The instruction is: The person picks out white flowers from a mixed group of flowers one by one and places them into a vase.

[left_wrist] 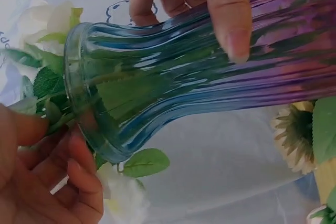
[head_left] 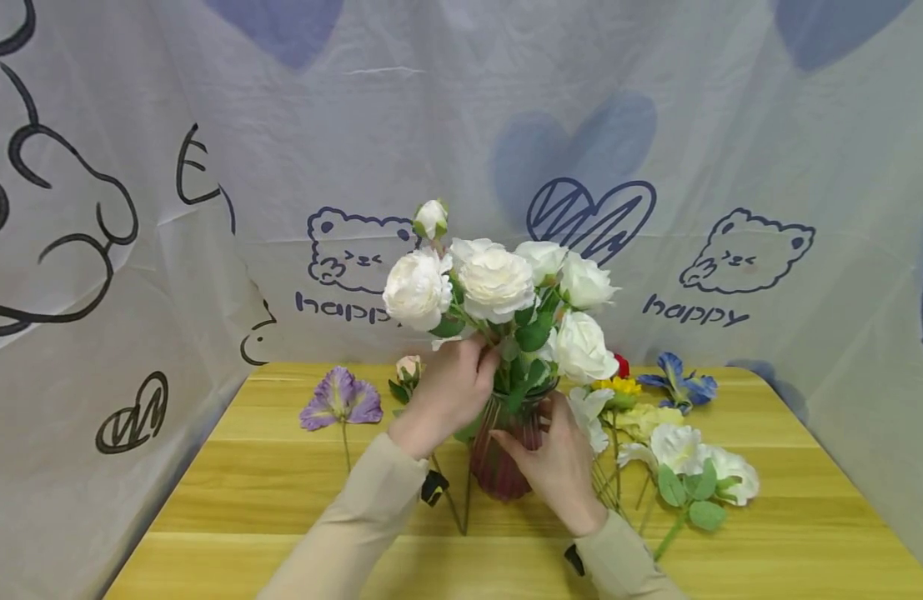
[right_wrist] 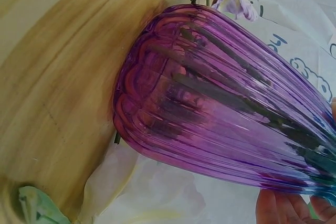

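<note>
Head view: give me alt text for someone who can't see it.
A person's left hand grips white flowers that stand in a ribbed vase, and the right hand holds the vase. A purple flower and other loose flowers lie on the wooden table.

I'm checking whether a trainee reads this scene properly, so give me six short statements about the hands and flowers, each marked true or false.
1. The right hand holds the vase. True.
2. Stems show through the side of the vase. True.
3. The left hand rests flat on the table. False: it is raised at the mouth of the vase, holding stems.
4. In the head view, the purple flower lies to the right of the vase. False: it lies to the left.
5. The large blooms above the vase are red. False: they are white flowers.
6. In the head view, the blue flower lies on the table to the right of the vase. True.
</note>
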A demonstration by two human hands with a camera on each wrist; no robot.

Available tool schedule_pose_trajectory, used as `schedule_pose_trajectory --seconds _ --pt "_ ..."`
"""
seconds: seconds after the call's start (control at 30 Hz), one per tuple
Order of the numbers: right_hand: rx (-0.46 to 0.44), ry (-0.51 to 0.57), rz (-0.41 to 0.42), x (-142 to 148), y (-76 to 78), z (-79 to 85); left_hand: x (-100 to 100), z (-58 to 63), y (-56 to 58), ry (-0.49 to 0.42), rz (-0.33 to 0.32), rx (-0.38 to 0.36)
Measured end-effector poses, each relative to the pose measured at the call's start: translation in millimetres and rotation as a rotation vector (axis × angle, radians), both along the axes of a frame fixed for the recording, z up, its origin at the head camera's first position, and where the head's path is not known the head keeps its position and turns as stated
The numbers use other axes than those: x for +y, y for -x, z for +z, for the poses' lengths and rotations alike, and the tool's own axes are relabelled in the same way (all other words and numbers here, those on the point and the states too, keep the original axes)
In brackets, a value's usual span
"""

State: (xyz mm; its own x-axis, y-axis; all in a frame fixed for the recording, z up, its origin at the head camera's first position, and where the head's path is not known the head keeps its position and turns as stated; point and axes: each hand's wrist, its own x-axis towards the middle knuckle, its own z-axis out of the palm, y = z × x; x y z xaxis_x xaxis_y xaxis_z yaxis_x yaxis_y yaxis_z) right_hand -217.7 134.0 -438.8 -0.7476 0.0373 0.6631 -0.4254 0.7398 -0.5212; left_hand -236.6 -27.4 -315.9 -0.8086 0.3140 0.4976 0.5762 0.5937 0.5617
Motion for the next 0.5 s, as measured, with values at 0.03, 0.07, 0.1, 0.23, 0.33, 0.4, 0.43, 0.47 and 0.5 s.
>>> schedule_pose_trajectory --seconds 0.03,0.07,0.1,0.23,0.33,0.4,0.43,0.47,0.5 --pt "0.001 -0.001 0.001 -0.2 0.0 0.0 -0.4 -1.8 0.2 0.007 -0.004 -0.021" --pt "0.001 -0.002 0.0 -0.2 -0.1 -0.1 -1.2 -3.5 0.2 0.009 -0.002 -0.028" --pt "0.001 -0.004 -0.001 -0.3 -0.2 0.0 -2.3 -5.2 -0.2 0.002 0.001 -0.035" --pt "-0.012 -0.003 -0.013 -0.6 -0.3 0.3 -8.7 -13.1 -2.1 -0.084 0.012 -0.041" --pt "-0.026 0.002 -0.024 -0.6 -0.2 0.5 -13.9 -20.4 -2.8 -0.168 0.025 -0.078" --pt "-0.037 0.005 -0.027 -0.7 0.1 0.3 -16.3 -25.8 -2.0 -0.241 0.042 -0.104" --pt "-0.04 0.006 -0.029 -0.7 0.1 0.3 -17.0 -28.7 -1.2 -0.279 0.046 -0.117" --pt "-0.044 0.007 -0.03 -0.8 0.1 0.2 -17.4 -31.2 -0.6 -0.327 0.045 -0.13" --pt "-0.047 0.01 -0.029 -0.9 0.1 0.3 -17.4 -33.7 0.2 -0.383 0.038 -0.147"
